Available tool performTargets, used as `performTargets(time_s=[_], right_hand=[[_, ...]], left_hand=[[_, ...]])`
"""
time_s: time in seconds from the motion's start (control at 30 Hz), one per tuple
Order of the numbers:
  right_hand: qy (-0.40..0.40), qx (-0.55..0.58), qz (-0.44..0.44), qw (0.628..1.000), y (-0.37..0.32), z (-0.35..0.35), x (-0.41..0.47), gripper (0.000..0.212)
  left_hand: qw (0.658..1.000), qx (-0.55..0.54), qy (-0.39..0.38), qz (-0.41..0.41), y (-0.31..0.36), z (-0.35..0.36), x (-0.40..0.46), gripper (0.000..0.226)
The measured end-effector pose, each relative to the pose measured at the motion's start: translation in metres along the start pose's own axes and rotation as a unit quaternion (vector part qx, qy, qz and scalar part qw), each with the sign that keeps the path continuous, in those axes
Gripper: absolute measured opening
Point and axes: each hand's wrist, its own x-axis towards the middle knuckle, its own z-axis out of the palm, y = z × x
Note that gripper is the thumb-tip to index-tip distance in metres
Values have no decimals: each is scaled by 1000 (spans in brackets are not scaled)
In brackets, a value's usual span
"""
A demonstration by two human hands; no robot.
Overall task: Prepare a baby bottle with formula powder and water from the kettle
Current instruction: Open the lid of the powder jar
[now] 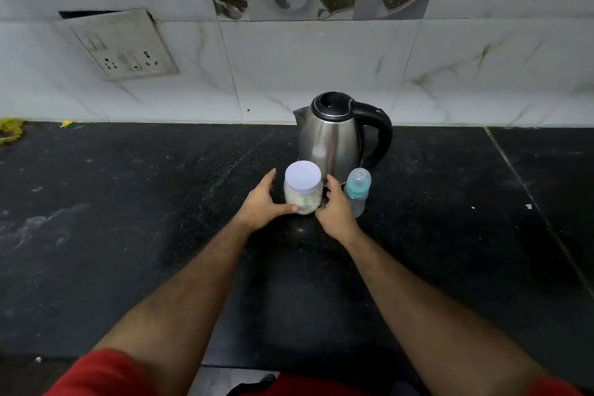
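Where counter (128, 235) meets wall, kettle (331, 135) stands. Left hand (262, 202) and right hand (334, 209) flank jar (303, 191), fingers loosely spread, left thumb touching; bottle (357, 191) beside.

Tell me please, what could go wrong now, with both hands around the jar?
The baby bottle stands right behind the right hand; a careless wrist could tip it. The jar sits close in front of the kettle, so lifting it may bump the steel body, which might be hot.
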Motion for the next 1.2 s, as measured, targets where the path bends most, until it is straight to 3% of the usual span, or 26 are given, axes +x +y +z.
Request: performTargets(time_s=[0.27, 0.53, 1.03, 1.2], right_hand=[[-5, 9, 38, 999, -11, 2, 5, 70], [-17, 42, 46, 998, -2, 6, 4, 72], [-120, 114, 18, 986, -5, 19, -81, 108], [-120, 131, 34, 984, -11, 24, -95, 99]], left_hand=[[996, -54, -64, 38, 5, -2, 23, 102], [994, -72, -41, 70, 7, 0, 17, 82], [992, -110, -55, 36, -16, -12, -63, 80], [987, -147, -55, 40, -4, -22, -75, 88]])
